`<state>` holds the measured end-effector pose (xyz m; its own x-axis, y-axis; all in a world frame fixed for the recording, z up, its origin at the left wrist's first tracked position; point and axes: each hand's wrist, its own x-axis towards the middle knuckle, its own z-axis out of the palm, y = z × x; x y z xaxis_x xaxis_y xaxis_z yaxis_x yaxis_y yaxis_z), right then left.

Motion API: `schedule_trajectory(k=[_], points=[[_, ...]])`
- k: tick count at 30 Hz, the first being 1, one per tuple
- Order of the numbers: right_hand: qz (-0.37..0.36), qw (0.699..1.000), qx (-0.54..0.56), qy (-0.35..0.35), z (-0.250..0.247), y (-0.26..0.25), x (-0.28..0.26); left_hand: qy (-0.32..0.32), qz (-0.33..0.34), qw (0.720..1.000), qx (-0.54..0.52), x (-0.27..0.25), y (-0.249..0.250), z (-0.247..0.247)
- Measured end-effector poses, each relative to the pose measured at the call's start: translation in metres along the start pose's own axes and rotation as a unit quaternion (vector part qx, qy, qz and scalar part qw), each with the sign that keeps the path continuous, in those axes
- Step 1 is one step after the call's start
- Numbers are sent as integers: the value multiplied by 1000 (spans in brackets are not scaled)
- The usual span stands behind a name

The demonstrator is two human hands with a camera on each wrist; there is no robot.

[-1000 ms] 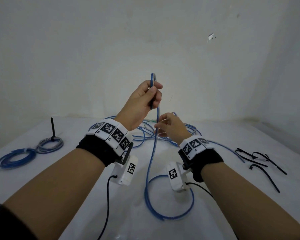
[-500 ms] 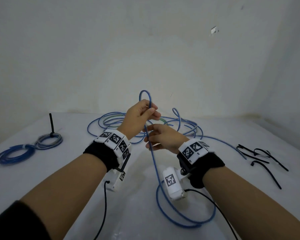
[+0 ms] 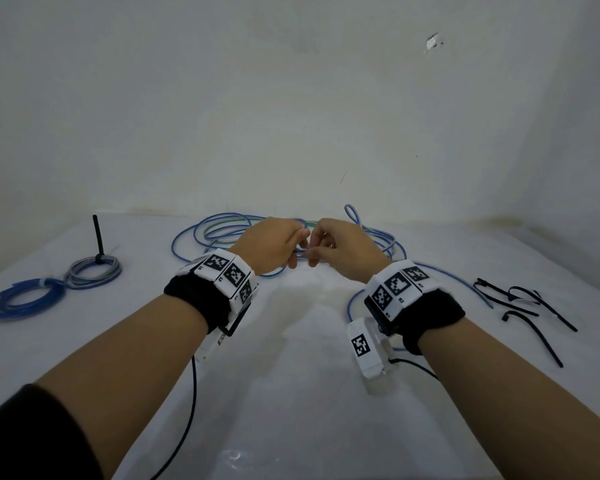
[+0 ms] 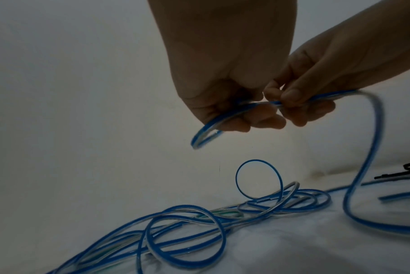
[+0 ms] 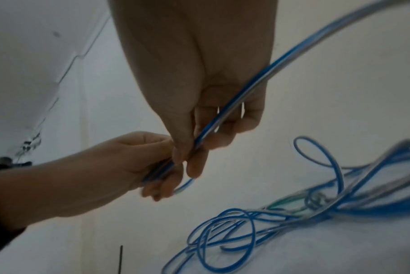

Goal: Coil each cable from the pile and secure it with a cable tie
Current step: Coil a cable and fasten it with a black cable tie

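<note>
Cable (image 4: 265, 103), blue with a pale stripe, runs between both hands above the pile (image 3: 229, 233) at the table's (image 3: 291, 410) far side: the left hand (image 3: 269, 245) curls its fingers round a small loop, and the right hand (image 3: 343, 251) pinches the strand just beside it. Feeding each turn into the left grip at matching size, I judge, keeps the coil neat. 2 tied coils (image 3: 49, 289) lie left, black cable ties (image 3: 520, 303) right.

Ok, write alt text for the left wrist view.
Two hands meet over a white table: the left hand holds a small loop of blue cable, and the right hand pinches the same cable beside it. Below lies a tangled pile of cables.
</note>
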<state>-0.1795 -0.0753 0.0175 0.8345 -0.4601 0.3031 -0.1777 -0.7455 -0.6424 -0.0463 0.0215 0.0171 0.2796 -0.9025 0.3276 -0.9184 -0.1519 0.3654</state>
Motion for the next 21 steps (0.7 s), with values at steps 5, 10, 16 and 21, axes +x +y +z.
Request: schedule_trajectory(k=[5, 10, 16, 21], points=[[-79, 987, -59, 124, -8, 13, 6, -24, -44, 937, -344, -6, 11, 2], [-94, 979, 79, 164, -9, 17, 7, -72, -62, 881, -463, -5, 14, -8], [-60, 974, 124, 182, -7, 41, 9, -36, -75, 803, -590, -7, 16, -11], [34, 964, 162, 209, 6, 51, 13, -67, -76, 728, -678, -7, 25, -15]])
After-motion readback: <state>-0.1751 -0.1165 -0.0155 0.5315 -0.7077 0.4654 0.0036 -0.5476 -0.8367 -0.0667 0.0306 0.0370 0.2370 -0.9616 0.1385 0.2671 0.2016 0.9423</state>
